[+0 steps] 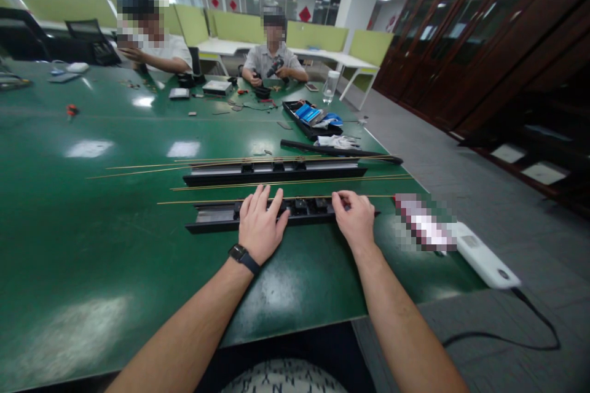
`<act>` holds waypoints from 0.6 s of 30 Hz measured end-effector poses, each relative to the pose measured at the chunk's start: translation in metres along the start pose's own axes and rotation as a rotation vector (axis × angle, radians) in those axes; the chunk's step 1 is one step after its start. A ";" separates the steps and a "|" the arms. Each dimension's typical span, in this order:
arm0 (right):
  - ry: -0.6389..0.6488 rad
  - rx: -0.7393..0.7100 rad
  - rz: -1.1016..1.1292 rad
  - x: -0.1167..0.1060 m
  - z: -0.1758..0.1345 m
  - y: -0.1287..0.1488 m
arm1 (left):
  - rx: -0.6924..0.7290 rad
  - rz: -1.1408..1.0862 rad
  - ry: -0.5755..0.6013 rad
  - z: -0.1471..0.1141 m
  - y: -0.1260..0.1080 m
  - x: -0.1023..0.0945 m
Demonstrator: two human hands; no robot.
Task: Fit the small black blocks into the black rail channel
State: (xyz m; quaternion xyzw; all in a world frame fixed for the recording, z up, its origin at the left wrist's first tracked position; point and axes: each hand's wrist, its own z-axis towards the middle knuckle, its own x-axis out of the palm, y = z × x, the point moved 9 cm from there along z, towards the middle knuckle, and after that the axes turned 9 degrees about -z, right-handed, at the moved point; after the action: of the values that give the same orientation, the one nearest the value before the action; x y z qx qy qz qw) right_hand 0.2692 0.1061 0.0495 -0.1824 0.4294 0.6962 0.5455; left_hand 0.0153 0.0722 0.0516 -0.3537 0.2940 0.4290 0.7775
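Observation:
In the head view a black rail [214, 227] with a pale metal inside lies lengthwise on the green table in front of me. Several black blocks [300, 206] sit in its channel. My left hand [262, 224] rests palm down across the rail, fingers spread. A thin yellow rod [198, 202] runs along the rail's far side, passing under my left fingers. At the rail's right part my right hand [356, 216] is closed, thumb and index fingertips pinched together at this rod. What lies right between those fingertips is mostly hidden.
A second black rail [271, 176] with more thin rods lies beyond. Farther back are a black tube [341, 151], white gloves [336, 142] and a black tray [299, 118]. A white power strip [483, 258] overhangs the right table edge. Two people sit across the table [115, 245].

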 end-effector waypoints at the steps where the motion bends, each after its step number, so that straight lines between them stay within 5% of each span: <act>1: 0.002 -0.004 -0.005 0.000 0.000 0.000 | -0.001 -0.002 0.001 0.000 0.000 0.000; 18: 0.012 0.061 -0.032 -0.002 0.001 -0.004 | -0.001 -0.016 0.007 0.000 0.000 0.000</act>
State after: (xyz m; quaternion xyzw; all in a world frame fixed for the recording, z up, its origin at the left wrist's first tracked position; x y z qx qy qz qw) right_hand 0.2738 0.1063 0.0499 -0.1765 0.4507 0.6728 0.5595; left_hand 0.0152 0.0723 0.0511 -0.3582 0.2936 0.4215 0.7796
